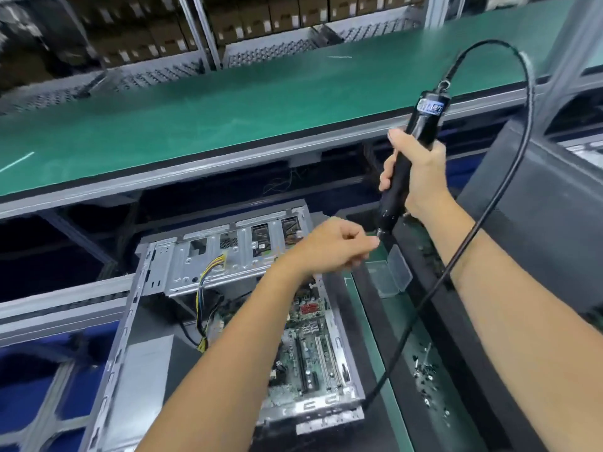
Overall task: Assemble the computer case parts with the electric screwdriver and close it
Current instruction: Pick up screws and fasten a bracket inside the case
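1. One electric screwdriver point(411, 158), black, held nearly upright just up and to the right of the open computer case point(228, 318). Its tip hangs over the case's upper right corner.
2. The right hand point(417, 172) is wrapped tight around the driver's barrel, so a full clenched grip on the tool.
3. The left hand point(332, 247) is right at the driver's tip, fingers pinched together. It might be holding a screw, but it's too small and blurry to tell.
4. One black cable point(509, 197) loops out of the top of the driver, arcs right, then drops down along the case's right side.
5. The case itself lies on its side, lid off, with one green motherboard point(310, 350) showing inside and one bundle of yellow and black wires point(204, 288) hanging in the middle.
6. Just right of the case: one clear plastic box point(390, 272), lid flipped open.
7. Further right and lower: loose screws point(424, 373) scattered, too many and too blurry to count.
8. Beyond the case, one long green bench top point(195, 112).
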